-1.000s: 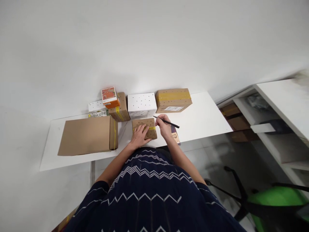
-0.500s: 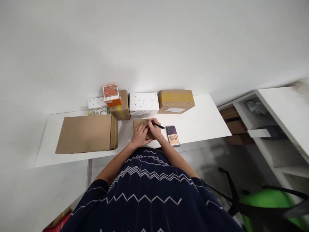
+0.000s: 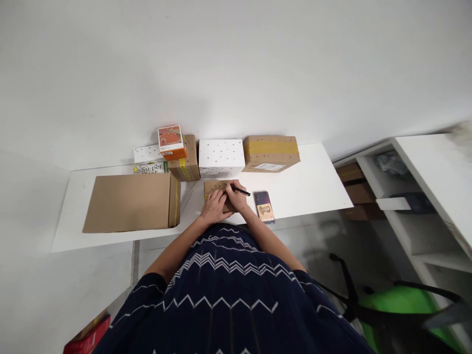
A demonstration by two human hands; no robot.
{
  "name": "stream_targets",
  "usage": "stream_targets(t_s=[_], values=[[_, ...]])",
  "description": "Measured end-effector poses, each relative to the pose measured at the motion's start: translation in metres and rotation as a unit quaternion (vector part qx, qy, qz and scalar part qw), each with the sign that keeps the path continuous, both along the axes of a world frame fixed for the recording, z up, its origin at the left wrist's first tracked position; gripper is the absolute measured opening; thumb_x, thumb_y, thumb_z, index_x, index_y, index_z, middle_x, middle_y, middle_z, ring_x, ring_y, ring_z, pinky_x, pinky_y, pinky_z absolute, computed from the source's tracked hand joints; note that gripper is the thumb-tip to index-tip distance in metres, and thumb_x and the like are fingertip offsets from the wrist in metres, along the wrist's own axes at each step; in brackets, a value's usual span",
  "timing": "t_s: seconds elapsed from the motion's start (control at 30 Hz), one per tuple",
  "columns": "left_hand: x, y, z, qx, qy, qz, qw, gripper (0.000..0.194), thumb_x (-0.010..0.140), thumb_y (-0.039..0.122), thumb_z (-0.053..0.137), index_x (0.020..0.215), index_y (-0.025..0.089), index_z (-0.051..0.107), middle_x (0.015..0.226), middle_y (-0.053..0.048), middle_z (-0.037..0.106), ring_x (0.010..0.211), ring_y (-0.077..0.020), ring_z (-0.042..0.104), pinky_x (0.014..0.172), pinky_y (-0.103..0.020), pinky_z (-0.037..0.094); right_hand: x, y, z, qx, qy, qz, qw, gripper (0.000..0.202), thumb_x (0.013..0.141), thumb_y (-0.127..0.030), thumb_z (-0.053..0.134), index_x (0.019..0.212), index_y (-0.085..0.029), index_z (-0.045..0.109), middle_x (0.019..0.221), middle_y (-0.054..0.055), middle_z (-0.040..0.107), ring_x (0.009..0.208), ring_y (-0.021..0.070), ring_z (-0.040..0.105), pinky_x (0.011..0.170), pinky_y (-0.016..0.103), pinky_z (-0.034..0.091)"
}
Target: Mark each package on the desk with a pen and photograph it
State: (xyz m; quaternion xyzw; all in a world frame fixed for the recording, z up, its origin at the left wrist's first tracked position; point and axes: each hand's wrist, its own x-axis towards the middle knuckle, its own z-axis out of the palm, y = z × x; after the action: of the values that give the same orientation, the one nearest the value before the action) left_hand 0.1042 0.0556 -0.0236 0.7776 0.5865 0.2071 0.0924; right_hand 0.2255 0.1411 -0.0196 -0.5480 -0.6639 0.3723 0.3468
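A small brown cardboard box (image 3: 211, 187) lies in front of me on the white table (image 3: 306, 187), with dark marks along its top. My right hand (image 3: 237, 195) is closed around a black pen (image 3: 241, 190), its tip towards the box's top face. Flat across the left part of that box rests my left hand (image 3: 215, 206), fingers stretched out and holding nothing. The hands partly cover the box. To the right of my right hand lies a phone (image 3: 264, 207) with a picture on its back.
Behind stand a white dotted box (image 3: 221, 156), a taped brown box (image 3: 273, 153) and another brown box (image 3: 190, 157) with an orange box (image 3: 172, 142) on it. A large cardboard box (image 3: 127, 203) sits left. To the right are a shelf unit (image 3: 427, 196) and a green chair (image 3: 401, 305).
The view has shifted slightly. Both hands keep nearly the same place on the small box, and the pen stays in my right hand with hardly any movement.
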Motion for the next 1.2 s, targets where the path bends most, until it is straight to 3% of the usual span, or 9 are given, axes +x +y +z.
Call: stream_targets(t_s=[0.63,1.0,1.2], values=[[0.001,-0.001,-0.001,-0.017,0.006,0.003,1.000,0.069,0.078,0.054,0.069,0.134,0.017,0.052,0.139,-0.018,0.055,0.132,-0.0351,0.047,0.111,-0.051,0.038,-0.001,0.000,0.002,-0.007,0.007,-0.003,1.000,0.025,0.081,-0.044,0.043,0.078,-0.022,0.055,0.071,0.002,0.062,0.066,0.0183,0.056,0.072,0.033,0.048],[0.000,0.000,-0.001,-0.016,0.020,0.003,1.000,0.070,0.078,0.053,0.070,0.132,0.012,0.053,0.136,-0.020,0.056,0.131,-0.0353,0.048,0.109,-0.049,0.040,-0.001,0.002,0.002,-0.005,0.012,0.002,1.000,0.024,0.081,-0.043,0.044,0.079,-0.022,0.054,0.073,0.002,0.061,0.068,0.0185,0.057,0.073,0.033,0.048],[0.000,-0.001,0.002,-0.024,0.028,0.008,0.999,0.065,0.077,0.053,0.072,0.127,0.015,0.056,0.137,-0.019,0.056,0.131,-0.0363,0.048,0.107,-0.051,0.041,0.011,-0.003,-0.007,-0.033,0.104,-0.072,0.991,0.027,0.088,-0.045,0.044,0.092,-0.021,0.057,0.075,0.000,0.062,0.063,0.0163,0.057,0.067,0.031,0.050]])
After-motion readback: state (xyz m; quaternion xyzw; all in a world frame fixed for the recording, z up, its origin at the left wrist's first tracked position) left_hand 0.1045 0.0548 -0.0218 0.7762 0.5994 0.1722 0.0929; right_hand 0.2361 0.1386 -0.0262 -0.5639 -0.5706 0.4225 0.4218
